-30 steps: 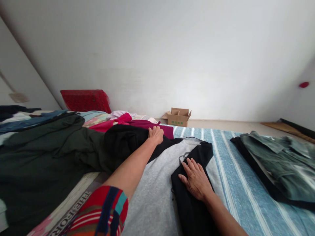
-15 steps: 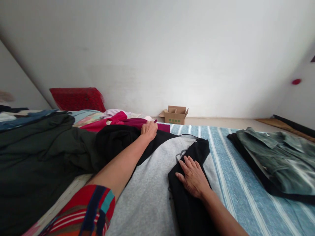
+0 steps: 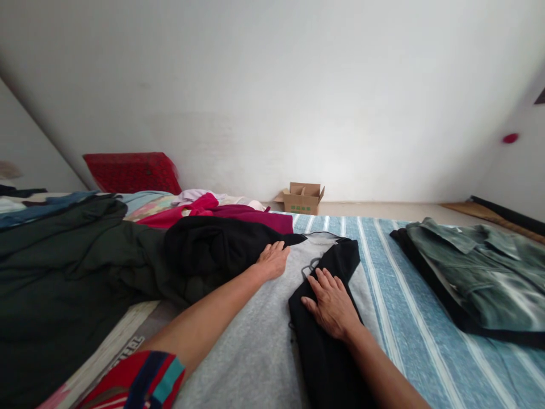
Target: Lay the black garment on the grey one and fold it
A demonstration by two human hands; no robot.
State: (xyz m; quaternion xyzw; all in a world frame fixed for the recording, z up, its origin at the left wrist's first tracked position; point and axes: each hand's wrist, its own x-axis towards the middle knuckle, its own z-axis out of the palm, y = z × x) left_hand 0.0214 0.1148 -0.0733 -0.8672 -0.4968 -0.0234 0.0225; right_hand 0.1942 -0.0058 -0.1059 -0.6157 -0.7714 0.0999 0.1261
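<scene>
A grey garment [image 3: 255,341] lies flat on the blue striped bed cover [image 3: 404,318]. Folded over its right side is a black sleeve or panel [image 3: 327,352]. My right hand [image 3: 330,304] rests flat on that black part, fingers spread. My left hand [image 3: 272,260] lies on the grey cloth at the edge of a black garment [image 3: 213,250] bunched to the left, fingers loosely extended and holding nothing.
A dark green garment [image 3: 63,267] sprawls at left. Magenta and pink clothes [image 3: 221,213] lie behind the black heap, with a red cushion [image 3: 131,172] at the wall. A folded green jacket [image 3: 477,267] sits at right. A cardboard box [image 3: 301,197] stands on the floor beyond.
My left hand has drawn back from the far top of the black heap toward me, onto the grey cloth. My right hand has stayed pressed on the black panel.
</scene>
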